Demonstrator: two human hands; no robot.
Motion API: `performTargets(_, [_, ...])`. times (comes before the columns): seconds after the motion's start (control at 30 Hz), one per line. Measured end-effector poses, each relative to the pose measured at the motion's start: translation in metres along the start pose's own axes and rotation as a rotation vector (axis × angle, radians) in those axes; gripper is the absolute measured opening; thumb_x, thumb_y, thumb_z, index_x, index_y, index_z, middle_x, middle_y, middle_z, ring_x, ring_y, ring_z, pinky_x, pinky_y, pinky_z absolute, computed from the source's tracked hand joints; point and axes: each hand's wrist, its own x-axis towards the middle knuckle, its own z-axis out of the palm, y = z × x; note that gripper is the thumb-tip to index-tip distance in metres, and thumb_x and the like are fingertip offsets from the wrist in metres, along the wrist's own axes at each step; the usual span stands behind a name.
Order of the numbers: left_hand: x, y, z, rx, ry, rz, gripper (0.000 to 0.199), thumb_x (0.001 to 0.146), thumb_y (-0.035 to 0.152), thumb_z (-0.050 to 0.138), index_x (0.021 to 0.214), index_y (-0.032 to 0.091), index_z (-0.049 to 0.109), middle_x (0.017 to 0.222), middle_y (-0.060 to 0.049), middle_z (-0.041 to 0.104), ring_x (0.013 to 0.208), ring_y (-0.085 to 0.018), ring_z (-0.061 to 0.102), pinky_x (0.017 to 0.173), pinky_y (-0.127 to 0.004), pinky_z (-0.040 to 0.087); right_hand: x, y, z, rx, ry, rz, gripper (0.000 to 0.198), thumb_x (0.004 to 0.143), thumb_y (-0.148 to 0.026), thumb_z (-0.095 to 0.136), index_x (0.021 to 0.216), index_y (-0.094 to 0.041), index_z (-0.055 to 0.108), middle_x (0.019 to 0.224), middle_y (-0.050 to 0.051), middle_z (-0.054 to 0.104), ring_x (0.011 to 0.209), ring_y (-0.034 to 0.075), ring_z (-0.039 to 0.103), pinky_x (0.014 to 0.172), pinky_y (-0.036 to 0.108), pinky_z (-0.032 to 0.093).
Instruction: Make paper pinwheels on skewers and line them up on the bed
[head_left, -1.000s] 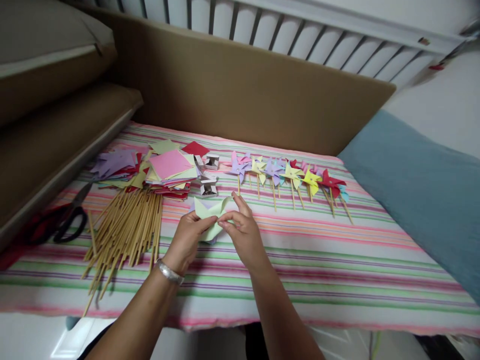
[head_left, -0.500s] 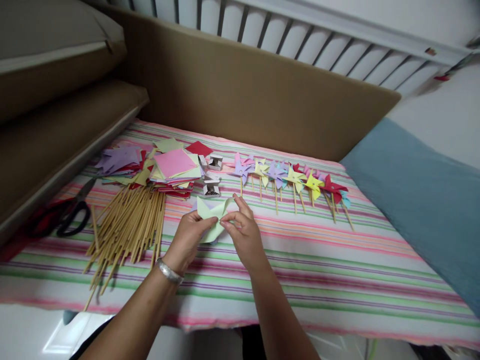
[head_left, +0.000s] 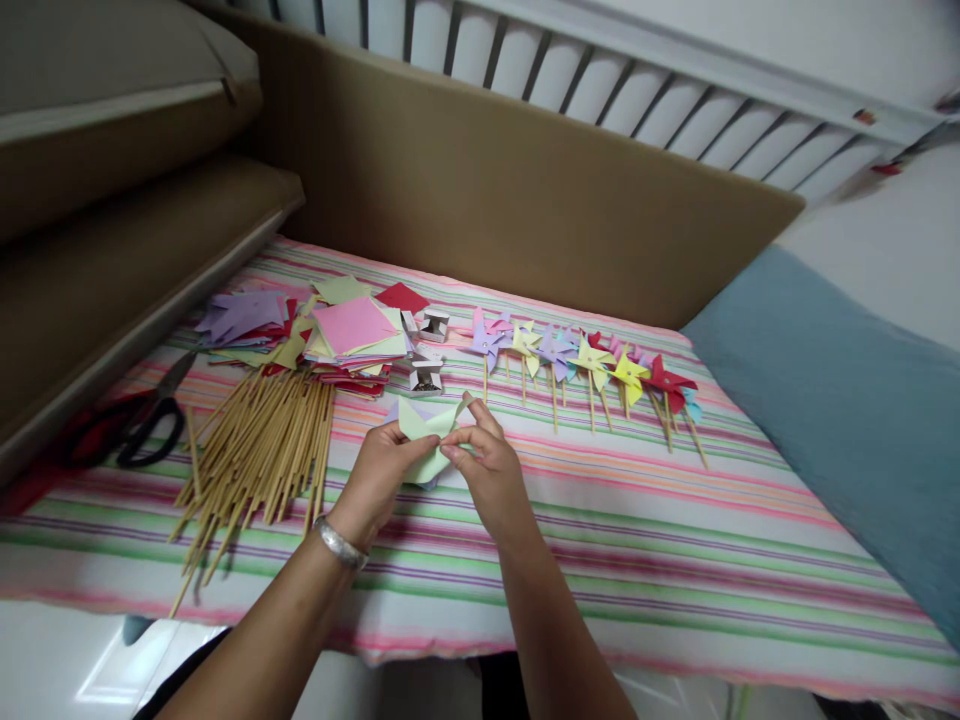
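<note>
In dim, soft light the brown panel [head_left: 487, 180] darkens leftward, glare whitens the floor [head_left: 97, 660], and edges seem stretched.

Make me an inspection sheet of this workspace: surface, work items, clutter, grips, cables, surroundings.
Surface: striped cloth, near edge wavy.
Work items: pale green paper, partly curled; stick pile to its left; pinwheels beyond, rightward.
Clutter: scissors beside the sticks.
Grips: left grip and right grip both hold the paper.
Cables: greenish strand, bottom right, too blurred to tell.
Surroundings: brown panel, white slatted rail behind it; blue-grey panel right.

Pale green paper [head_left: 420, 423] — pinched, its corners curled inward.
</note>
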Motion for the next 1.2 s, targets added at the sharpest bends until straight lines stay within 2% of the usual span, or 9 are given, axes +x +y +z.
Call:
performTargets(0.23, [-0.001,0.001,0.000,0.003,-0.016,0.012,0.030,0.056,0.026,0.077,0.083,0.015,0.073,0.079,-0.006,0.073,0.067,-0.018,0.063,0.063,-0.027,0.045,0.001,-0.001,-0.001,-0.004,-0.007,0.054,0.007,0.070,-0.026,0.062,0.072,-0.023,0.068,0.141,0.004,0.040,0.134,0.025,0.028,0.105,0.046,0.026])
performTargets(0.43, [0.001,0.000,-0.001,0.066,0.016,0.049,0.023,0.056,0.025,0.076,0.077,0.016,0.073,0.073,-0.004,0.072,0.060,-0.016,0.061,0.058,-0.025,0.043,0.001,0.003,0.002,0.066,0.015,0.074,0.006,0.067,-0.025,0.063,0.070,-0.021,0.066,0.132,0.006,0.050,0.128,0.025,0.038,0.106,0.044,0.025])
performTargets(0.57, [0.001,0.001,-0.002,0.095,0.005,0.060,0.021,0.057,0.024,0.076,0.076,0.016,0.073,0.070,-0.003,0.072,0.059,-0.015,0.060,0.058,-0.024,0.043,0.003,0.009,0.005,0.149,0.028,0.050,0.007,0.066,-0.027,0.064,0.067,-0.020,0.064,0.114,0.006,0.060,0.116,0.025,0.050,0.099,0.038,0.035])
performTargets(0.7, [0.001,0.000,-0.004,0.087,-0.073,0.048,0.021,0.060,0.026,0.075,0.080,0.017,0.073,0.074,-0.003,0.072,0.064,-0.015,0.061,0.061,-0.024,0.044,0.002,0.010,0.006,0.228,0.015,0.074,0.008,0.067,-0.027,0.063,0.070,-0.019,0.062,0.092,0.004,0.065,0.092,0.020,0.059,0.085,0.033,0.044])
performTargets(0.87, [0.002,0.000,-0.005,0.057,-0.133,0.022,0.025,0.059,0.027,0.077,0.082,0.017,0.073,0.077,-0.004,0.073,0.066,-0.015,0.062,0.062,-0.024,0.045,0.002,0.007,0.003,0.263,0.010,0.131,0.008,0.065,-0.026,0.064,0.069,-0.019,0.063,0.072,0.001,0.063,0.072,0.015,0.055,0.070,0.027,0.044])
performTargets(0.97, [0.002,0.001,-0.006,0.070,-0.138,0.002,0.025,0.059,0.028,0.077,0.081,0.016,0.073,0.077,-0.004,0.073,0.063,-0.014,0.061,0.061,-0.023,0.045,0.002,0.007,0.003,0.327,0.023,0.154,0.010,0.062,-0.027,0.067,0.067,-0.018,0.063,0.068,0.000,0.061,0.067,0.014,0.052,0.065,0.026,0.042])
performTargets(1.2, [0.008,-0.002,-0.014,0.134,-0.059,-0.071,0.034,0.053,0.030,0.080,0.083,0.017,0.072,0.079,-0.004,0.073,0.072,-0.017,0.063,0.068,-0.025,0.048,0.004,-0.001,0.009,0.490,0.080,0.201,0.009,0.055,-0.024,0.070,0.058,-0.019,0.064,0.061,-0.001,0.061,0.061,0.013,0.052,0.062,0.025,0.040])
